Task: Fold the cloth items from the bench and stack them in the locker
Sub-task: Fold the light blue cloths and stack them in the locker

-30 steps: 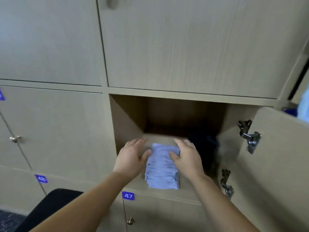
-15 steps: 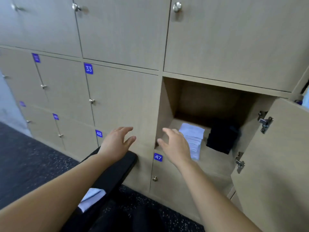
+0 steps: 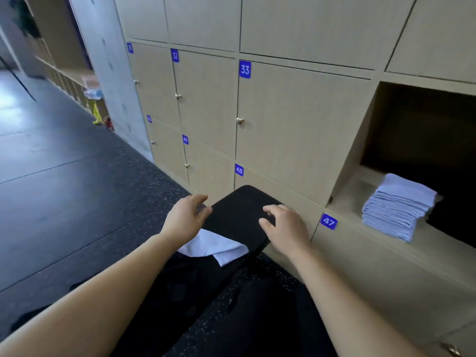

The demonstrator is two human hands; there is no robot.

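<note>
A stack of folded pale blue cloths sits at the front left of the open locker on the right. Below and to its left stands a black padded bench. A loose white cloth lies on the bench near me, partly under my left wrist. My left hand hovers at the bench's left edge with fingers loosely spread, holding nothing. Over the bench's right side my right hand is empty too, fingers relaxed and slightly bent. Something dark lies in the locker behind the stack, in shadow.
Closed wooden locker doors numbered 32, 33, 48, 49 and 47 fill the wall. Dark speckled floor stretches to the left. A grey pillar and small items on the floor stand far left.
Both hands left the folded stack in the locker and moved down and left to above the bench. My view swung left, so the locker now sits at the right edge.
</note>
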